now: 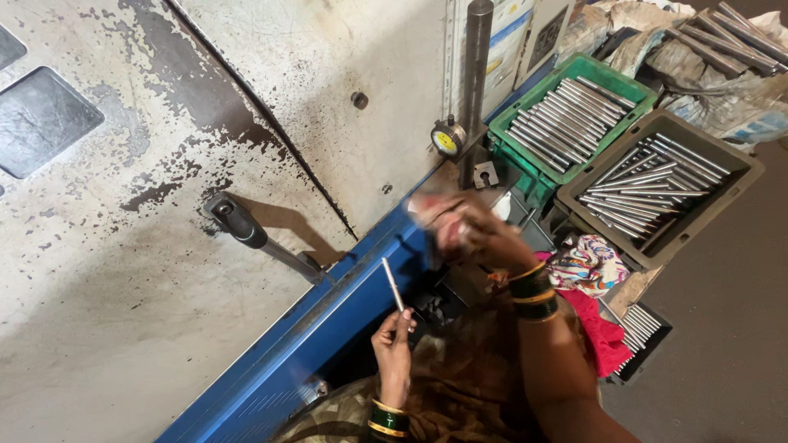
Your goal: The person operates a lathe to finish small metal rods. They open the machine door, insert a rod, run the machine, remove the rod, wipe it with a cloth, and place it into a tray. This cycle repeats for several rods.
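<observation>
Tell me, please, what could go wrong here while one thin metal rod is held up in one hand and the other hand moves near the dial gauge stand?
The left hand pinches the thin rod only at its lower end, so it could slip and fall into the dark gap beside the blue ledge. The right hand is motion-blurred close to the dial gauge; a knock might disturb it. The bangles could perhaps catch on nearby parts.

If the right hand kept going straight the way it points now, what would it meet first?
Probably the dial gauge on the dark upright post. The right hand is motion-blurred and reaches up and away toward them; depth is unclear, so the small metal block at the post's foot could come first.
</observation>
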